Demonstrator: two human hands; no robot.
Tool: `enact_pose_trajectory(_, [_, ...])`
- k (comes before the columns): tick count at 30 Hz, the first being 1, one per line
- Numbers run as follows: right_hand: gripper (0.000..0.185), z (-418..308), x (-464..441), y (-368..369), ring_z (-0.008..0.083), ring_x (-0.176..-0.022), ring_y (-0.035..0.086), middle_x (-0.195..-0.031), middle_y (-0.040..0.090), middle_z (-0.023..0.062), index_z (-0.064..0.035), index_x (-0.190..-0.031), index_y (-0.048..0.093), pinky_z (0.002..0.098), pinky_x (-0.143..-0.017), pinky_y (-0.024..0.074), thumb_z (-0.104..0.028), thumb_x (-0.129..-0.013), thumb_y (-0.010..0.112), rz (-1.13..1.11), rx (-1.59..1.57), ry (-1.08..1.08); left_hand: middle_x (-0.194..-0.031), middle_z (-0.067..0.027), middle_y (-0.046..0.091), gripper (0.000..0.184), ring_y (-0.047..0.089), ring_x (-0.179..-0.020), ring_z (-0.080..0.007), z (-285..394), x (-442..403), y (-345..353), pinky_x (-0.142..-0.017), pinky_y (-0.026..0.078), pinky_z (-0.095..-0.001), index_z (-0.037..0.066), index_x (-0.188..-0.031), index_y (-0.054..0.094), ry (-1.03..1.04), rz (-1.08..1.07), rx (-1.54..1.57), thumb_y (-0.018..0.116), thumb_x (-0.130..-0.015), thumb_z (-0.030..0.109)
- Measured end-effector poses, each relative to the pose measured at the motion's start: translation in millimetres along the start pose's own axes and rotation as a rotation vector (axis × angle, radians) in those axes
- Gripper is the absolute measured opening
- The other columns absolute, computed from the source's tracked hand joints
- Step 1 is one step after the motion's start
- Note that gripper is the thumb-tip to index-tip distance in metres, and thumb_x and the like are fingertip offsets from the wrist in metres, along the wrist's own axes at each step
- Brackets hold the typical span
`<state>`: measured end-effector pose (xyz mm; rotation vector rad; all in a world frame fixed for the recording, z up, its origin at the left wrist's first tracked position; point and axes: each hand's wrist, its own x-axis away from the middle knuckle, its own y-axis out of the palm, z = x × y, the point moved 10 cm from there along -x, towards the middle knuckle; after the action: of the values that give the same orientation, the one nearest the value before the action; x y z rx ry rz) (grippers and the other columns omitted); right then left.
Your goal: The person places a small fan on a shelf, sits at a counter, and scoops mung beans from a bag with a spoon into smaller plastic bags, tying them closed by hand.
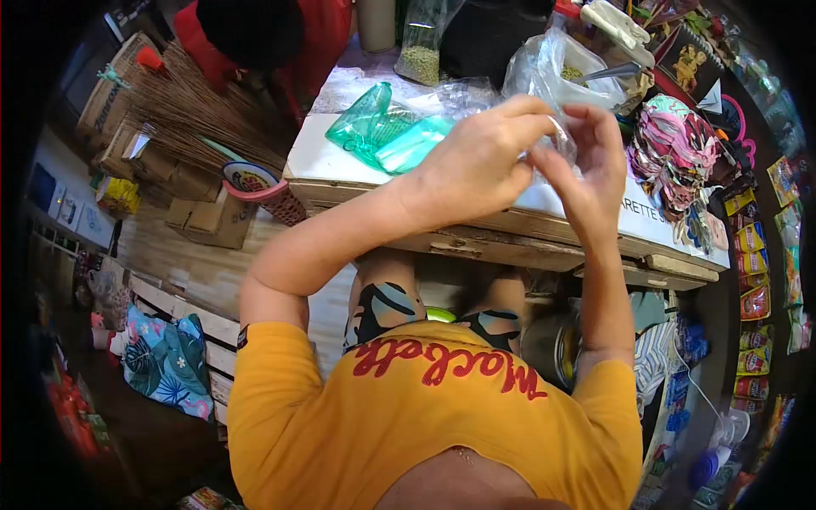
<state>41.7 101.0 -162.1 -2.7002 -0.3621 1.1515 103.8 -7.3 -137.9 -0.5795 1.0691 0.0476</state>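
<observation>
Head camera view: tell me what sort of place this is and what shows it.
Probably a small shop: hanging strips of small, shiny, colourful packets line the right side, and a clear plastic bag of small pale green grains stands on a white-topped wooden table.

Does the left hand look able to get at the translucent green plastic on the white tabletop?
Probably yes: the translucent green plastic lies beside the left hand with nothing seen between. That hand appears busy with thin clear plastic, so might need freeing first.

Left hand (pixel 486 157), right hand (pixel 600 157), clear plastic between (pixel 561 143), probably a bag
</observation>
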Motion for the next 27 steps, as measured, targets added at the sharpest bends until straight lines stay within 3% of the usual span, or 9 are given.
enact_pose_trajectory(3, [0.032,17,-20,9,0.003,-0.065,0.044,-0.072,0.047,-0.0029,-0.0031,-0.101,0.051,0.0176,-0.056,0.0342,-0.002,-0.074,0.068,-0.015,-0.098,0.01,-0.105,-0.0157,0.061,0.035,0.061,-0.076,-0.0274,5,-8,-11,-0.061,0.047,-0.0288,-0.003,-0.102,0.061,0.106,0.032,-0.128,0.051,-0.069,-0.009])
enact_pose_trajectory(6, [0.026,22,-22,24,0.0013,-0.063,0.043,-0.071,0.047,-0.0037,-0.0024,-0.096,0.055,0.0179,-0.053,0.0319,-0.005,-0.075,0.07,-0.217,-0.094,0.092,-0.104,-0.0132,0.061,0.036,0.06,-0.077,-0.0181,-19,-12,-19,-0.063,0.046,-0.0261,-0.003,-0.101,0.063,-0.132,-0.173,-0.057,0.048,-0.069,-0.009])
enact_pose_trajectory(9, [0.025,11,-32,21,0.0037,-0.062,0.044,-0.07,0.049,-0.0021,-0.0015,-0.093,0.058,0.0194,-0.054,0.0343,-0.012,-0.075,0.073,-0.202,0.005,0.037,-0.095,-0.0078,0.063,0.031,0.057,-0.07,-0.0095,-52,-16,-29,-0.059,0.046,-0.0241,-0.003,-0.105,0.062,-0.217,-0.239,0.005,0.052,-0.076,-0.003])
enact_pose_trajectory(11, [0.042,-20,-50,-9,0.0205,-0.074,0.057,-0.083,0.06,0.0099,-0.0014,-0.101,0.063,0.0318,-0.064,0.0444,-0.033,-0.075,0.074,-0.019,0.48,-0.341,-0.091,-0.0061,0.064,0.029,0.057,-0.068,-0.0086,-70,-20,-46,-0.059,0.047,-0.0235,-0.002,-0.108,0.062,-0.43,-0.301,0.033,0.056,-0.08,0.002])
enact_pose_trajectory(13, [0.048,-32,-57,-20,0.0265,-0.09,0.057,-0.096,0.061,0.0126,-0.0019,-0.103,0.063,0.0387,-0.075,0.044,-0.039,-0.075,0.072,0.069,0.93,-0.557,-0.089,-0.0049,0.065,0.033,0.058,-0.066,-0.0086,-80,-25,-58,-0.06,0.048,-0.0222,0.0,-0.112,0.062,-0.496,-0.304,0.123,0.063,-0.083,0.013])
enact_pose_trajectory(14, [0.051,-15,-61,-21,0.0287,-0.098,0.055,-0.101,0.06,0.012,-0.0034,-0.111,0.06,0.0421,-0.084,0.0407,-0.039,-0.076,0.07,-0.008,0.978,-0.491,-0.094,-0.007,0.065,0.036,0.059,-0.068,-0.0094,-88,-27,-62,-0.062,0.049,-0.0221,0.001,-0.114,0.062,-0.483,-0.32,0.143,0.064,-0.083,0.019])
enact_pose_trajectory(19, [0.047,24,-48,30,0.0283,-0.098,0.054,-0.097,0.057,0.0099,-0.0125,-0.122,0.053,0.0432,-0.085,0.0393,-0.023,-0.079,0.067,-0.347,0.952,-0.38,-0.092,-0.0094,0.066,0.033,0.06,-0.065,-0.0111,-114,-39,-49,-0.058,0.048,-0.0223,-0.003,-0.111,0.062,-0.463,-0.26,0.06,0.061,-0.082,0.013])
enact_pose_trajectory(24, [0.047,25,-47,40,0.0306,-0.1,0.053,-0.101,0.057,0.0124,-0.0086,-0.122,0.056,0.0405,-0.089,0.0386,-0.019,-0.078,0.068,-0.38,0.951,-0.369,-0.073,-0.0075,0.063,0.03,0.057,-0.059,-0.0097,-103,-56,-22,-0.054,0.047,-0.0239,-0.005,-0.105,0.063,-0.275,-0.223,-0.133,0.054,-0.077,0.004])
enact_pose_trajectory(27, [0.042,1,-57,-2,0.0304,-0.096,0.056,-0.102,0.06,0.0131,-0.0087,-0.115,0.06,0.0407,-0.085,0.0424,-0.016,-0.075,0.07,-0.136,0.681,-0.483,-0.071,-0.0077,0.062,0.032,0.056,-0.056,-0.0097,-105,-58,-23,-0.053,0.047,-0.0232,-0.005,-0.106,0.063,-0.314,-0.249,-0.098,0.054,-0.077,0.004])
